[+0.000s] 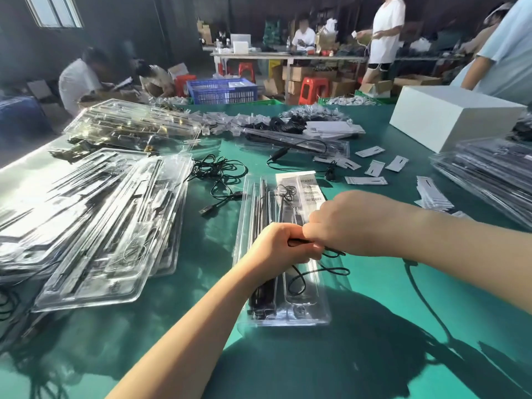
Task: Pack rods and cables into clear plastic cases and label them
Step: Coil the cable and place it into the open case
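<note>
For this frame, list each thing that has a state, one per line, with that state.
Clear plastic case: open, flat on the green table, rods in its left channels.
Black cable: partly coiled in the case, part trailing out to the right.
Left hand: fingers curled around the cable.
Right hand: fingers curled, pinching at the cable beside the left hand.
Barcode label: at the case's far end.

A packing workshop: people are working at long tables (288, 54) among cardboard boxes (342, 87), a blue crate (223, 92) and stacks of clear plastic cases (95, 214) covering a green worktable (359, 326).
</note>
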`<state>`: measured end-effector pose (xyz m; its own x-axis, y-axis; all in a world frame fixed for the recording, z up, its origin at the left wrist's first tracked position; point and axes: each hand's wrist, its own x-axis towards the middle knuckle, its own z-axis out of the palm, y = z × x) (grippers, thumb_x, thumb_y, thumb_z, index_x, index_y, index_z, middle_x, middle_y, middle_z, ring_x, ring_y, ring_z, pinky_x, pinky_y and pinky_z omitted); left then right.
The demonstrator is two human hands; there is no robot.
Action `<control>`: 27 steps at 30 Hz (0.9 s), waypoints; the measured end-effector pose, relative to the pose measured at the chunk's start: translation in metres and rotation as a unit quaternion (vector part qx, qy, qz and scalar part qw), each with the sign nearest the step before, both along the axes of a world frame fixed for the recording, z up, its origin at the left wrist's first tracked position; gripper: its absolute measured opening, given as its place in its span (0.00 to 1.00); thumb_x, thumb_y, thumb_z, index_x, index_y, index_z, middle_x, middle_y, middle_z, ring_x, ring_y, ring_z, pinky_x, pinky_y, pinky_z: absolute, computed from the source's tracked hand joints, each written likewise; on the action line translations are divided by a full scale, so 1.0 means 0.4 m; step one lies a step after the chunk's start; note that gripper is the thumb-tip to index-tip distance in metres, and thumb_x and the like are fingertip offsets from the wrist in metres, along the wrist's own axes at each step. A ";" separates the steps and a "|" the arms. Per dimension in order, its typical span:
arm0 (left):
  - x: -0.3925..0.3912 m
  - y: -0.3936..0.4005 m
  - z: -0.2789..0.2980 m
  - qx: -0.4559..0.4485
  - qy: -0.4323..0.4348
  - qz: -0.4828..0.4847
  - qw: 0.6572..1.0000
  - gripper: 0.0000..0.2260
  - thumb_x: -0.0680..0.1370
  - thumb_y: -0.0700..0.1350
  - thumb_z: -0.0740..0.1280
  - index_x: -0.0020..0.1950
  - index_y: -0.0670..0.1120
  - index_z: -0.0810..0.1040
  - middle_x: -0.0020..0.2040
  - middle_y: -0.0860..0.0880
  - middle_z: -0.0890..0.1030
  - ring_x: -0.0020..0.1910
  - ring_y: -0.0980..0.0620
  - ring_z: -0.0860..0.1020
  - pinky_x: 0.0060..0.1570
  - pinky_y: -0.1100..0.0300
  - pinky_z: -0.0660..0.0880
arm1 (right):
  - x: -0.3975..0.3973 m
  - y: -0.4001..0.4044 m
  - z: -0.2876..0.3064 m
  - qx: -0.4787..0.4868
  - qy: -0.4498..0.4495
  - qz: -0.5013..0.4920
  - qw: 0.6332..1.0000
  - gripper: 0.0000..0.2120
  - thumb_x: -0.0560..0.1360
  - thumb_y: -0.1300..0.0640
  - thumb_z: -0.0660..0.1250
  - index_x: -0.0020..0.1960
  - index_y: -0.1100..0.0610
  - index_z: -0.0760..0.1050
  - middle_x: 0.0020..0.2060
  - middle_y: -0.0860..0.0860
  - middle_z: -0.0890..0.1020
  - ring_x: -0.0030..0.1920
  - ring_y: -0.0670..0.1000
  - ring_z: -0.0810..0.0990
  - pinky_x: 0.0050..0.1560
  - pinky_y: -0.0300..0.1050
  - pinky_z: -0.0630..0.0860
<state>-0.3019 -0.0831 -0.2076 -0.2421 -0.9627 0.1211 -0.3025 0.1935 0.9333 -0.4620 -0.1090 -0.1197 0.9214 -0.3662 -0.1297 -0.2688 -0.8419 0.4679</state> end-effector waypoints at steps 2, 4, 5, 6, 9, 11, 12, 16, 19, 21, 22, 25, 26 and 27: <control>0.001 -0.001 0.002 0.002 0.003 -0.006 1.000 0.06 0.71 0.44 0.74 0.35 0.53 0.83 0.28 0.57 0.79 0.29 0.61 0.74 0.34 0.66 0.74 | -0.001 -0.002 0.010 -0.021 0.028 0.013 0.999 0.06 0.78 0.61 0.55 0.46 0.51 0.64 0.37 0.49 0.70 0.34 0.54 0.65 0.32 0.47 0.64; 0.000 -0.001 0.009 -0.003 -0.010 -0.010 1.000 0.05 0.71 0.44 0.74 0.36 0.52 0.83 0.28 0.58 0.79 0.28 0.63 0.75 0.33 0.68 0.74 | 0.004 -0.003 0.015 -0.029 0.052 0.022 0.998 0.06 0.78 0.61 0.55 0.48 0.53 0.69 0.37 0.50 0.74 0.33 0.55 0.65 0.32 0.47 0.64; -0.002 -0.001 0.012 -0.009 -0.023 -0.009 1.000 0.05 0.71 0.45 0.74 0.35 0.52 0.82 0.27 0.59 0.78 0.28 0.63 0.74 0.31 0.69 0.73 | 0.006 -0.001 0.016 -0.025 0.062 0.024 0.998 0.07 0.78 0.61 0.55 0.48 0.54 0.70 0.36 0.49 0.73 0.33 0.54 0.65 0.32 0.47 0.64; -0.003 -0.002 0.016 -0.018 -0.037 -0.004 0.999 0.06 0.71 0.45 0.74 0.35 0.53 0.82 0.26 0.59 0.77 0.27 0.63 0.73 0.30 0.69 0.71 | 0.007 -0.001 0.017 -0.014 0.065 0.019 0.998 0.07 0.78 0.61 0.55 0.48 0.53 0.70 0.35 0.48 0.70 0.34 0.54 0.66 0.32 0.47 0.64; -0.005 -0.007 0.026 -0.048 -0.068 0.018 0.996 0.08 0.70 0.47 0.75 0.33 0.55 0.80 0.27 0.59 0.77 0.27 0.62 0.72 0.29 0.67 0.70 | -0.001 -0.004 0.021 0.057 0.030 -0.050 0.997 0.06 0.79 0.60 0.54 0.45 0.52 0.66 0.34 0.45 0.65 0.36 0.51 0.69 0.33 0.48 0.68; -0.008 -0.007 0.031 -0.074 -0.068 0.049 0.994 0.09 0.70 0.48 0.76 0.33 0.58 0.79 0.29 0.61 0.79 0.27 0.64 0.74 0.30 0.71 0.71 | -0.010 -0.009 0.019 0.111 -0.037 -0.113 0.987 0.08 0.80 0.55 0.54 0.43 0.49 0.65 0.35 0.44 0.68 0.39 0.51 0.72 0.38 0.48 0.72; -0.011 -0.006 0.034 -0.084 -0.056 0.068 0.993 0.09 0.70 0.48 0.76 0.34 0.59 0.80 0.30 0.61 0.80 0.28 0.65 0.75 0.31 0.71 0.72 | -0.013 -0.011 0.017 0.128 -0.079 -0.142 0.978 0.10 0.80 0.52 0.54 0.40 0.48 0.64 0.34 0.44 0.68 0.40 0.51 0.72 0.40 0.48 0.72; -0.017 -0.007 0.039 -0.132 -0.056 0.146 0.979 0.05 0.70 0.47 0.76 0.36 0.55 0.83 0.28 0.63 0.79 0.29 0.69 0.76 0.32 0.76 0.68 | 0.008 -0.003 -0.004 0.130 -0.196 -0.207 0.950 0.16 0.80 0.51 0.56 0.34 0.47 0.58 0.33 0.44 0.66 0.38 0.52 0.68 0.37 0.46 0.65; -0.016 -0.005 0.036 -0.161 -0.068 0.202 0.964 0.02 0.70 0.44 0.76 0.40 0.48 0.85 0.31 0.62 0.79 0.33 0.68 0.78 0.34 0.76 0.70 | 0.036 -0.005 -0.032 0.142 -0.278 -0.257 0.915 0.16 0.78 0.54 0.57 0.33 0.51 0.59 0.32 0.49 0.68 0.37 0.56 0.69 0.33 0.46 0.63; -0.015 0.000 0.033 -0.172 -0.052 0.235 0.955 0.02 0.70 0.43 0.76 0.41 0.47 0.85 0.32 0.62 0.79 0.36 0.66 0.79 0.36 0.75 0.73 | 0.048 -0.009 -0.047 0.164 -0.363 -0.301 0.866 0.17 0.76 0.58 0.59 0.30 0.53 0.60 0.28 0.50 0.67 0.32 0.55 0.67 0.28 0.45 0.58; -0.016 0.002 0.033 -0.176 -0.047 0.246 0.952 0.02 0.70 0.43 0.76 0.41 0.47 0.85 0.33 0.61 0.80 0.36 0.64 0.80 0.37 0.74 0.74 | 0.052 -0.009 -0.055 0.174 -0.403 -0.327 0.837 0.17 0.76 0.59 0.59 0.29 0.55 0.60 0.26 0.51 0.67 0.30 0.53 0.65 0.28 0.45 0.57; -0.019 0.010 0.035 -0.202 -0.076 0.264 0.940 0.03 0.71 0.45 0.75 0.41 0.47 0.84 0.35 0.56 0.82 0.35 0.60 0.79 0.38 0.65 0.77 | 0.074 0.004 -0.091 0.235 -0.522 -0.415 0.707 0.16 0.74 0.59 0.61 0.29 0.59 0.63 0.26 0.59 0.72 0.29 0.53 0.66 0.29 0.44 0.61; -0.021 0.013 0.035 -0.220 -0.096 0.267 0.933 0.03 0.71 0.45 0.75 0.41 0.47 0.84 0.36 0.56 0.82 0.35 0.58 0.79 0.38 0.62 0.77 | 0.085 0.011 -0.101 0.281 -0.568 -0.441 0.636 0.13 0.72 0.60 0.61 0.30 0.61 0.67 0.29 0.64 0.76 0.30 0.53 0.68 0.31 0.43 0.63; -0.023 0.015 0.034 -0.242 -0.119 0.268 0.925 0.02 0.71 0.44 0.75 0.41 0.47 0.85 0.37 0.55 0.83 0.35 0.57 0.79 0.38 0.59 0.78 | 0.096 0.020 -0.106 0.332 -0.609 -0.460 0.554 0.11 0.71 0.61 0.61 0.32 0.63 0.70 0.31 0.66 0.78 0.30 0.52 0.70 0.32 0.42 0.65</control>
<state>-0.3109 -0.0770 -0.1940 0.1784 -0.7996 0.5734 -0.6614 0.3340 0.6716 -0.4238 -0.1010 -0.1619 -0.0639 -0.9979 -0.0038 -0.5035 0.0355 -0.8632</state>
